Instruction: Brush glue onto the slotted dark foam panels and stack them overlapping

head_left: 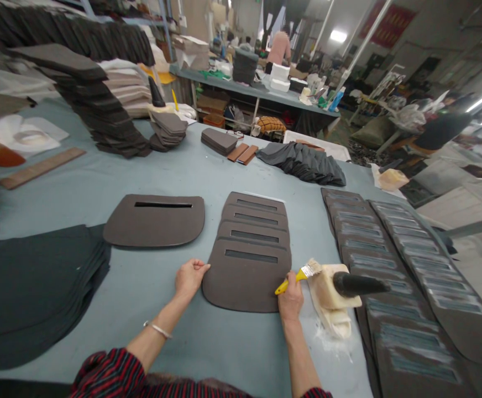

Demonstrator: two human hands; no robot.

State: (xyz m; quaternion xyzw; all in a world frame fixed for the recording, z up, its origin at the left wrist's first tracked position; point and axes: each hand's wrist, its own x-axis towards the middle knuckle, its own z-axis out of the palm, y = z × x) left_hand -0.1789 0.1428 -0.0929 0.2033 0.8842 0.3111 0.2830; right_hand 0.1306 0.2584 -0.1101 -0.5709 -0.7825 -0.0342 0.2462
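Several dark brown slotted panels (247, 282) lie overlapped in a fanned row at the centre of the table. At the left edge of the nearest panel, my left hand (191, 277) pinches the rim between thumb and fingers. My right hand (291, 298) is closed around a yellow-handled brush (293, 281) and rests against the panel's right edge. The bristles point right, close to a cream glue container (328, 284) with a black cone-shaped spout (359, 283). Left of the row lies a separate stack of slotted panels (164, 226).
Dark cloth pieces (37, 287) are piled at the left. Rows of slotted panels with whitish smears around the slots (423, 331) cover the right. Farther back stand a leaning dark stack (95, 105), brown strips (247, 154) and grey folded pieces (303, 163). A person (279, 48) stands beyond.
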